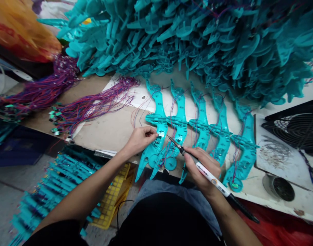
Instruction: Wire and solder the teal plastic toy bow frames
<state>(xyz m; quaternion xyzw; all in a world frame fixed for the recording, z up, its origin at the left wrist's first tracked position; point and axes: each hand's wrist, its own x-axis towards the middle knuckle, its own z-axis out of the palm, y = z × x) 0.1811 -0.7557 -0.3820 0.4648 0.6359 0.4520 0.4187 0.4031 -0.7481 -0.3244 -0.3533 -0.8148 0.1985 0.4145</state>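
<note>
Several teal plastic shells lie in a row across the table, with thin red and blue wires on them. Over the leftmost shell (158, 107), my left hand (142, 139) has its thumb and fingers pinched together; what they hold, if anything, is too small to make out. My right hand (204, 165) grips a white and black soldering iron (210, 177) like a pen. The iron's metal tip points left, close to the leftmost shell and my left fingertips. A small shiny part (161, 134) sits in that shell beside my left fingers.
A large heap of teal shells (171, 34) fills the back. Wire bundles (94, 106) lie at the left. A black fan (297, 119) and a round metal tin (279, 188) stand at the right. Below left, more teal parts (59, 188) sit near a yellow crate (110, 201).
</note>
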